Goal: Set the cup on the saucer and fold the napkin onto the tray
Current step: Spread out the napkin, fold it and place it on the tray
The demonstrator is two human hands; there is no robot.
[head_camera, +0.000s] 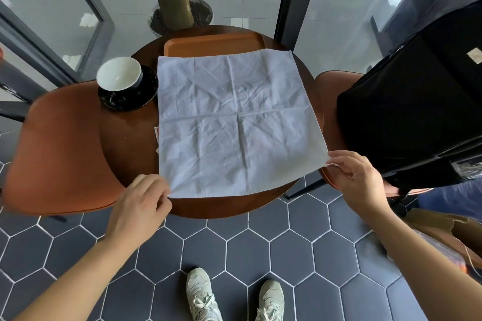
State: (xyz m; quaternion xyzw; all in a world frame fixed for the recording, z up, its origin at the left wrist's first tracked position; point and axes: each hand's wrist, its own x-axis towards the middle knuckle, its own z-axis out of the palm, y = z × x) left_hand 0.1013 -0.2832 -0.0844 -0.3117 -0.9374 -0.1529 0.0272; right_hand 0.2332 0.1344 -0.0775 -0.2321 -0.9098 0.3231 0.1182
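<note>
Dark hexagonal floor tiles [234, 255] are crossed by two bare forearms stretched forward. The near left corner of the white napkin [234, 122] is pinched by the left hand [142, 203], fingers curled. The near right corner is pinched between thumb and fingertips of the right hand [357, 177], past the worktop [130, 138] rim. The napkin is spread open over the round wooden worktop, its far edge overlapping the orange tray [208, 44]. At far left, the cup [118, 74] is seated on the black saucer [130, 100].

I see napkin [234, 122] spread flat mid-frame, far edge over tray [211, 43]; L hand [140, 206] & R hand [357, 177] pinch its near corners. Cup [118, 74] on saucer [130, 101], upper left.
</note>
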